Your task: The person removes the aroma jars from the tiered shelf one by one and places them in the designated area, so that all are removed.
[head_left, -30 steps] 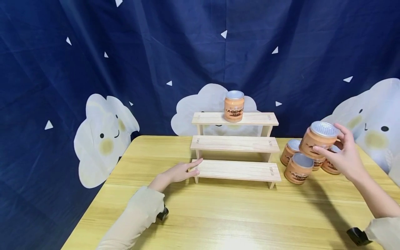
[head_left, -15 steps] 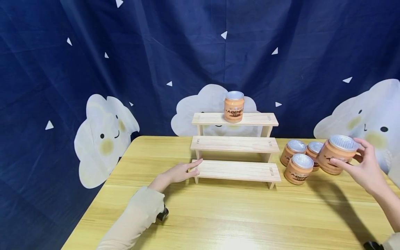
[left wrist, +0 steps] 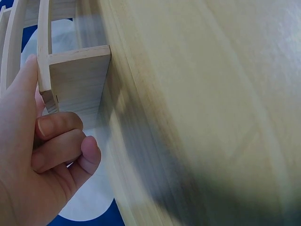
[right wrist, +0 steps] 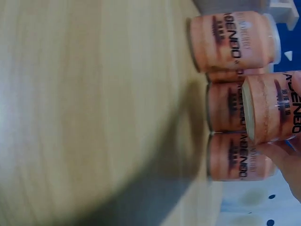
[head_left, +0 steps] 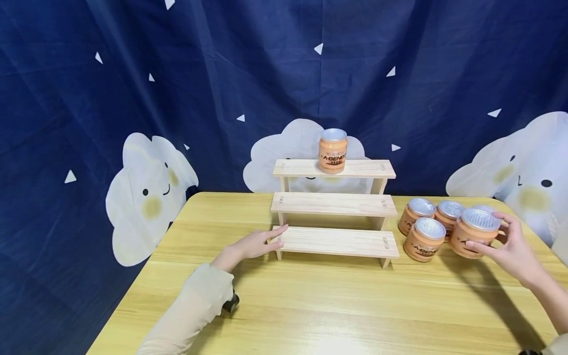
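Observation:
A three-tier wooden display stand [head_left: 328, 203] stands on the table; an orange jar [head_left: 333, 154] with a silver lid is upright on its top tier. My left hand [head_left: 250, 245] holds the left end of the lowest board [left wrist: 44, 52], thumb and fingers on opposite sides of it. On the right, my right hand [head_left: 510, 249] grips a similar jar [head_left: 474, 236] round its side. That jar's base is off the table in the right wrist view. Close beside it stand more orange jars, including a front jar [head_left: 424, 241] and a left one [head_left: 414, 217].
The wooden table [head_left: 310, 301] reaches back to a dark blue curtain [head_left: 248, 74] printed with smiling clouds. Another jar [head_left: 484, 208] stands partly hidden behind the held one. The stand's right end is close to the group of jars.
My right hand with its jar has moved right and down from above the group, then slightly back left and lower beside it. The left hand has stayed on the stand.

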`<move>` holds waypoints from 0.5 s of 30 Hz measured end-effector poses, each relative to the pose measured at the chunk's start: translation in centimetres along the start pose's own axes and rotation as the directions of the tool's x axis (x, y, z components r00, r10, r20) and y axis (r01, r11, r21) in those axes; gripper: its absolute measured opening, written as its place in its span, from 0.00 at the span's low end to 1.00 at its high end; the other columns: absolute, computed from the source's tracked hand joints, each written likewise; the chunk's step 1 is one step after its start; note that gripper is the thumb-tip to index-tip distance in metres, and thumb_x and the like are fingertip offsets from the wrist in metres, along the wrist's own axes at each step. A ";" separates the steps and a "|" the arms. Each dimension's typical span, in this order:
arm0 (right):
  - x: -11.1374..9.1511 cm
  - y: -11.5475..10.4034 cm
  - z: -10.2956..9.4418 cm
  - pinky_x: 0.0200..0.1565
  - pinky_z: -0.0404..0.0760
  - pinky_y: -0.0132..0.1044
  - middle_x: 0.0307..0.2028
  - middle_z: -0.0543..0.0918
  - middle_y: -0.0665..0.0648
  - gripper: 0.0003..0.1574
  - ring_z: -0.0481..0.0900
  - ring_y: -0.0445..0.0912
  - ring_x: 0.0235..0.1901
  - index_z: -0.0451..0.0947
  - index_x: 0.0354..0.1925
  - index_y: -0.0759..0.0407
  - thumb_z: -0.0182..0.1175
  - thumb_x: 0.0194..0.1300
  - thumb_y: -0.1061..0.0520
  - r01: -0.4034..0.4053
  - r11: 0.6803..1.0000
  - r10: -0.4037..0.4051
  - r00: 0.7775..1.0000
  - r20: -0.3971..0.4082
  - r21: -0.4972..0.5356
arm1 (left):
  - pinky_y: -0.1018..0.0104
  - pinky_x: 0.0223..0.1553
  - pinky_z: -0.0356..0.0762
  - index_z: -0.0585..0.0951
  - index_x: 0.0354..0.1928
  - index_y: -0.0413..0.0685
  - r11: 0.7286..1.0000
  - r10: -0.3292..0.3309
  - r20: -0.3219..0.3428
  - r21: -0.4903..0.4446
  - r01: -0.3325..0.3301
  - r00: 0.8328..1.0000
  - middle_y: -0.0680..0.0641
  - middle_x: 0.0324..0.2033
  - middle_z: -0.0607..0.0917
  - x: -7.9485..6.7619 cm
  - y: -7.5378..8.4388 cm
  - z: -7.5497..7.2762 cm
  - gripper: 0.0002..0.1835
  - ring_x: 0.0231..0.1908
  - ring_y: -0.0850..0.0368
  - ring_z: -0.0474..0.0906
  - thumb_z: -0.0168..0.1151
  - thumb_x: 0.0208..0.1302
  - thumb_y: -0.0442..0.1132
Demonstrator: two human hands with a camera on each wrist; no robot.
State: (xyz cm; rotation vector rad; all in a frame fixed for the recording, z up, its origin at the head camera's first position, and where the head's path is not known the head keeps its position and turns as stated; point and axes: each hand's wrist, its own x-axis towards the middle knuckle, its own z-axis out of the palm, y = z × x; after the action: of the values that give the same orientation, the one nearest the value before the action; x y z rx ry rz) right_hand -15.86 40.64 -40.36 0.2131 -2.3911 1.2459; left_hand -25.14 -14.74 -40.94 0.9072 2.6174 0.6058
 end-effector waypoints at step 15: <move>-1.3 0.9 1.8 0.42 0.59 0.12 0.50 0.57 0.34 0.56 0.59 0.23 0.46 0.46 0.64 0.54 0.64 0.45 0.77 0.048 0.999 -0.049 0.994 0.096 0.010 | 0.52 0.61 0.61 0.52 0.70 0.60 1.000 -0.018 0.006 0.009 0.018 1.000 0.45 0.65 0.62 -0.1 0.2 0.0 0.31 0.58 0.45 0.67 0.42 0.68 0.57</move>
State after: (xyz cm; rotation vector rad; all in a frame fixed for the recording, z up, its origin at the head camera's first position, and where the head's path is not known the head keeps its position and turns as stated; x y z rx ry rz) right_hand -15.56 39.63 -42.49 0.3383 -2.4471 1.2491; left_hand -24.98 -14.66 -40.81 0.8857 2.6219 0.5863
